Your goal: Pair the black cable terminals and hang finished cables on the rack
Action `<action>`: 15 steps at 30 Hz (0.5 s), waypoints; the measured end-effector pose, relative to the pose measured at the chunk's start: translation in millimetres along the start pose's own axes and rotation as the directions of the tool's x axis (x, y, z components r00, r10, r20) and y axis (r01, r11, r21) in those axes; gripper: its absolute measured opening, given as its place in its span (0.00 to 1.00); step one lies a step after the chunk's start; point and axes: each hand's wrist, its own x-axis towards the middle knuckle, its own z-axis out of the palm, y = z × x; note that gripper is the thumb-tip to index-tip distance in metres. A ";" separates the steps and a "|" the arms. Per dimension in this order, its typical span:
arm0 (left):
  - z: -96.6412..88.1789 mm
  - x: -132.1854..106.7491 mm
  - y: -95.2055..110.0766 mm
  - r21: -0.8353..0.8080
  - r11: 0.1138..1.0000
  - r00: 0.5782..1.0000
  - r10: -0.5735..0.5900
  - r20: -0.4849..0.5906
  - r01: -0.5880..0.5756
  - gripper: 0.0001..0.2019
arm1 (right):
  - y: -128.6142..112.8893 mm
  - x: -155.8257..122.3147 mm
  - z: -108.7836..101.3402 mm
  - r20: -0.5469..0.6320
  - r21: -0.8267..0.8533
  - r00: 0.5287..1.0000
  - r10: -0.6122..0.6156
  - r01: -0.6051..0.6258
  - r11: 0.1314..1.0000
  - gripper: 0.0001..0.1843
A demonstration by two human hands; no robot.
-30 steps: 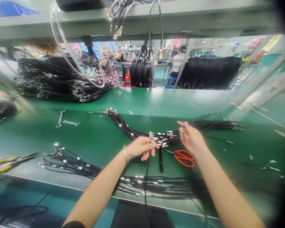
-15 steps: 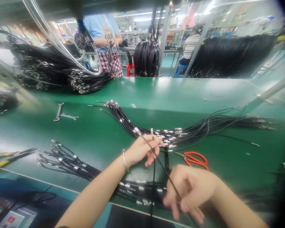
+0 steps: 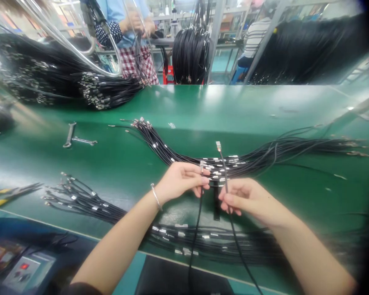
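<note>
Far left: yellow-handled pliers [image 3: 9, 196] lie near the front edge of the green desk [image 3: 240, 106]. Above them sit two open-end spanners [image 3: 69, 135], just beside each other.

Left of the hands: a fanned bundle of black cables [image 3: 83, 200] with metal terminals lies on the desk, and a large heap of cables [image 3: 49, 69] rests on the far shelf behind it.

Left hand: gripping, with thumb and fingers pinched on a black cable [image 3: 198, 217] just below its metal terminal [image 3: 201, 167]. The cable stands up out of the fingers and hangs down past the desk edge. A thin metal bangle [image 3: 155, 196] circles the wrist.

Between the hands: a long curved bundle [image 3: 178, 157] of terminal-tipped cables lies just behind the fingers, a black strip [image 3: 217, 203] lies under them, and a second bundle [image 3: 209, 241] lies across the desk in front.

Right hand: gripping, with fingers closed on a black wire [image 3: 236, 241] that rises to a metal tip [image 3: 218, 144]. Whether this is the same cable as the left hand's, I cannot tell.

Far side, left to right: a co-worker [image 3: 132, 41] in a blue top and checked apron, a hanging cable bunch [image 3: 190, 53], a seated person [image 3: 255, 32] in a striped top, and a dense black cable mass [image 3: 310, 53].
</note>
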 end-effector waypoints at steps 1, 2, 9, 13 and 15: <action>-0.1 -0.6 1.5 -0.028 1.000 1.000 -0.006 -0.009 0.006 0.20 | -0.3 -1.1 1.8 0.010 -0.017 0.999 0.037 -0.037 0.999 0.16; 0.1 -1.0 2.5 -0.053 0.999 1.000 -0.008 -0.012 0.007 0.20 | -0.1 -2.0 4.1 0.019 -0.030 0.997 0.071 -0.071 0.997 0.17; 2.8 -3.0 3.4 -0.082 0.996 0.999 0.039 -0.008 -0.040 0.17 | 8.5 -3.4 22.4 0.092 -0.080 0.970 0.224 -0.217 0.973 0.20; 4.2 -4.7 5.3 -0.073 0.995 0.997 0.073 0.001 -0.073 0.15 | 10.2 -3.5 28.9 0.086 -0.075 0.967 0.239 -0.233 0.970 0.23; 4.4 -5.4 5.7 -0.062 0.995 0.997 0.078 0.009 -0.077 0.13 | 9.3 -3.7 30.9 0.084 -0.070 0.967 0.239 -0.233 0.970 0.23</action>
